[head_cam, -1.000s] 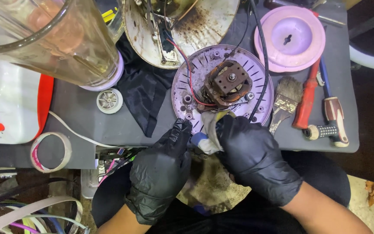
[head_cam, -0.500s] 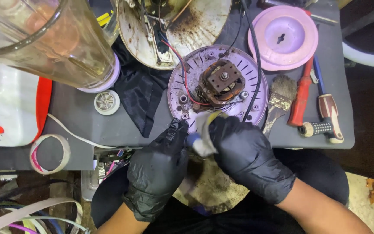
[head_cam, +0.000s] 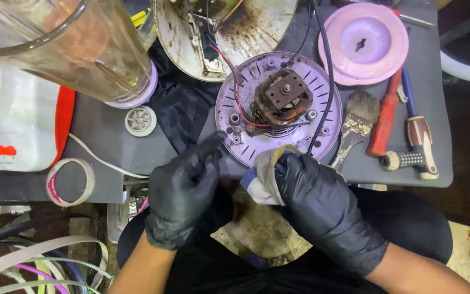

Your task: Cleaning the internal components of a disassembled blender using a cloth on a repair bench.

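Nearest, both hands in black gloves work at the near edge of the grey table. The right hand is curled shut around a soiled white-and-blue cloth, which it presses against the rim of the round pale-lilac plastic motor base at about the base's 6 o'clock. The left hand sits just beside it at the base's 8 o'clock, fingers bent and touching the rim; whether it actually pinches anything is hard to tell, since the black glove blends with the dark cloth behind.

At the base's centre stands a rusty brown electric motor, with red and black wires running off toward 12 o'clock.

Open room is scarce. A worn paintbrush lies just beside the base at 3 o'clock, then a red-handled tool and a screwdriver with a brown-and-white grip near the table's right edge. At 9 o'clock a small white toothed disc lies on bare table, with a roll of tape at the near left edge.

Farther off, a clear glass blender jar holds nothing visible; a dirty white round housing sits at 12 o'clock with grime and wiring inside, and a pink round lid at 1 o'clock.
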